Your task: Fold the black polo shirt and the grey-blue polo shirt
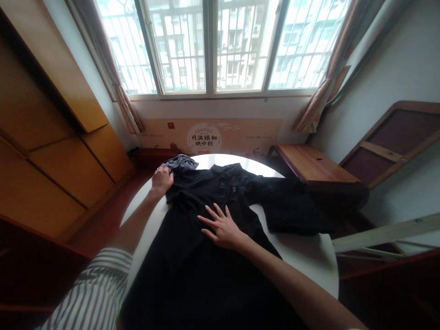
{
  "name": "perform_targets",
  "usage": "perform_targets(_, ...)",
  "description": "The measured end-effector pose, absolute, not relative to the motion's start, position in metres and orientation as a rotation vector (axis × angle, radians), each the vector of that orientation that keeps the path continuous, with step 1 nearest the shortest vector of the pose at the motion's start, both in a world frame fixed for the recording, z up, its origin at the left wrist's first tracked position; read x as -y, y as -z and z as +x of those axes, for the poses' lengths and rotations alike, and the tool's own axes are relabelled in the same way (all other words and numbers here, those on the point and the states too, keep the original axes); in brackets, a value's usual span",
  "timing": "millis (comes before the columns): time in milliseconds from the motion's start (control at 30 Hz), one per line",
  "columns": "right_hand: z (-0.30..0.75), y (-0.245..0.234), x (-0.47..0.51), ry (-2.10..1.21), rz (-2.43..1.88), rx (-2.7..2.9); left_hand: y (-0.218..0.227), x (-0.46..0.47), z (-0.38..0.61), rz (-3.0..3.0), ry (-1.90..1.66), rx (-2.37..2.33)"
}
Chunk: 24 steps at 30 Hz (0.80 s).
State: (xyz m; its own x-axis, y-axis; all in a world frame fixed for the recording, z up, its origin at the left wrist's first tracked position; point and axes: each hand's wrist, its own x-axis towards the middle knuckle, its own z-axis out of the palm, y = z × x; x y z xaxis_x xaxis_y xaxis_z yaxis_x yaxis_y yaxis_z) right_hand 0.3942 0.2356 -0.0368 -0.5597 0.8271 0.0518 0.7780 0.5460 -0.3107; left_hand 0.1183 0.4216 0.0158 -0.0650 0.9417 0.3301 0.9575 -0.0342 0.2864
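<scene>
A black polo shirt (pixel 206 270) lies spread on a round white table (pixel 323 270), its collar and buttoned placket toward the window and its lower part toward me. My left hand (pixel 162 180) is closed on the edge of the sleeve at the left, fingers curled over the cloth. Flat on the shirt's chest, below the placket, rests my right hand (pixel 222 228) with its fingers spread. A crumpled grey cloth (pixel 184 162) sits just beyond my left hand. To the right, black fabric (pixel 292 206) lies folded; whether it is the other sleeve or a separate garment I cannot tell.
Behind the table stand a wooden desk (pixel 312 162) at the right and a printed panel (pixel 240 133) under the barred window (pixel 237 46). Yellow-brown cabinets (pixel 65 178) line the left side. A pale wooden rail (pixel 385 233) is close to the table's right edge.
</scene>
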Motion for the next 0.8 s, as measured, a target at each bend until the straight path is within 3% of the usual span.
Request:
perform_targets(100, 0.394, 0.033, -0.232, -0.437, -1.318, 2.618, -0.016, -0.450, 0.178, -2.551, 0.771, 1.918)
perform_targets(267, 0.395, 0.031, -0.230, -0.488, -1.302, 2.620, 0.004, -0.512, 0.260, -2.703, 0.801, 1.988)
perform_targets(567, 0.396, 0.029, -0.228, -0.527, -1.256, 2.584, 0.030, -0.552, 0.284, -2.993, 1.012, 1.927)
perform_targets(700, 0.394, 0.029, -0.228, -0.520, -1.237, 2.572, 0.019, -0.560, 0.277, -2.818, 1.314, 1.751)
perform_targets(800, 0.393, 0.030, -0.228, -0.524, -1.229, 2.583, 0.017, -0.556, 0.275, -2.559, 1.284, 1.806)
